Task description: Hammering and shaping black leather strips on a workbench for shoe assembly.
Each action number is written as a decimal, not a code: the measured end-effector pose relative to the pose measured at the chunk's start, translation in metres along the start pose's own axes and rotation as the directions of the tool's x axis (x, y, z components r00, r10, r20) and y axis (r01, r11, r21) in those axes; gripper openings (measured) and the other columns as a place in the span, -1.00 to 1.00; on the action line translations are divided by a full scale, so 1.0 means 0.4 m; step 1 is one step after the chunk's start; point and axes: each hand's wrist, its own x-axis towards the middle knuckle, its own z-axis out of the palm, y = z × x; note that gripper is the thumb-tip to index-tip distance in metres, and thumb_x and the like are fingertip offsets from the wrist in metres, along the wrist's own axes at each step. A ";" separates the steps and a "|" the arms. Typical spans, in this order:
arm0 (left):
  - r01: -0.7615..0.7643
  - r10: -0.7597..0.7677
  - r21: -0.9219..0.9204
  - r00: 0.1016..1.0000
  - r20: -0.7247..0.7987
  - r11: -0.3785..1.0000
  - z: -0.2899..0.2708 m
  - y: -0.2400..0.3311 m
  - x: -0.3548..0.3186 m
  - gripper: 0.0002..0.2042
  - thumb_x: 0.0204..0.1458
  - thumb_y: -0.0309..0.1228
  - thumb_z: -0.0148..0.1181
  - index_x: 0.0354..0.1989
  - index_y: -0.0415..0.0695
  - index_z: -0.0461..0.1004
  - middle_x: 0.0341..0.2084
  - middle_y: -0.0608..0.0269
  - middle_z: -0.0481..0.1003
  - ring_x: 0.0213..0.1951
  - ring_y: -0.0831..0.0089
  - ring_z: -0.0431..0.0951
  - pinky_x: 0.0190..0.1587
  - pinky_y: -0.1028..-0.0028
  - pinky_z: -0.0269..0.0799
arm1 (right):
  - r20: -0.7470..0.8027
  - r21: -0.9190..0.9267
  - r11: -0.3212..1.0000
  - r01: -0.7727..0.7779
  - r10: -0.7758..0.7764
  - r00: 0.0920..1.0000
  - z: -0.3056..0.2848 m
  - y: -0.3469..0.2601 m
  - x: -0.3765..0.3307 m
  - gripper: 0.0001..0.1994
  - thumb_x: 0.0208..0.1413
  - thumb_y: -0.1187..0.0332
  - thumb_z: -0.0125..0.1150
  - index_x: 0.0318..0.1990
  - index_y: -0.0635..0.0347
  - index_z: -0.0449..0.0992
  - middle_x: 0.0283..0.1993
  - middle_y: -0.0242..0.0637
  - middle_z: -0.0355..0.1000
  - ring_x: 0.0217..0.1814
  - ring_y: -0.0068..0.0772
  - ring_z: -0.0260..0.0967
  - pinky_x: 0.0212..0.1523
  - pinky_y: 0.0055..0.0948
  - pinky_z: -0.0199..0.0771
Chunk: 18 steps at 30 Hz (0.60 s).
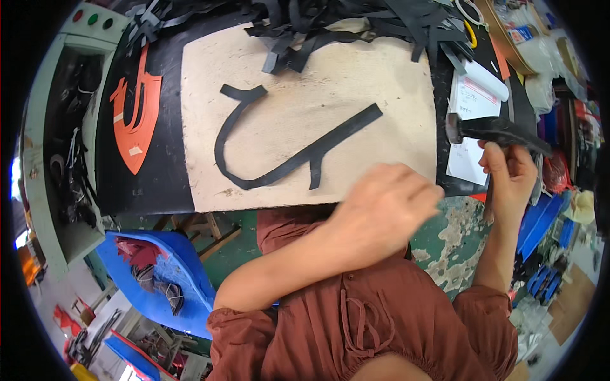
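Right grip [513, 170] pinches a hammer [486, 130] by its handle [524, 136] near the desk's [143, 193] right edge; left grip [393, 203], too blurred to tell its closure, hovers at the pale board's [343, 82] near edge.

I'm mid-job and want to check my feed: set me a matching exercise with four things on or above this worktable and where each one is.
Things:
1. Dark hammer
2. Black strip
3. Orange piece
4. White papers

Places:
A. Lying on the pale board
B. Lying just right of the board, partly hidden by a tool
C. Held in the right hand
D. Lying on the black tabletop, left of the board

Right pairs: 1-C, 2-A, 3-D, 4-B
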 end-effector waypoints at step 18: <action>0.129 -0.493 -0.647 0.763 -0.419 0.751 -0.033 -0.038 0.015 -0.87 0.13 -0.63 0.35 -0.16 -0.28 0.69 -0.34 0.28 0.55 -0.32 0.63 0.47 -0.25 0.60 0.35 | 0.690 0.446 0.529 -0.722 0.310 0.654 0.142 -0.035 -0.011 -0.70 0.37 0.17 0.19 -0.05 0.26 0.40 -0.48 -0.38 0.39 -0.64 -0.66 0.23 -0.63 -0.63 0.18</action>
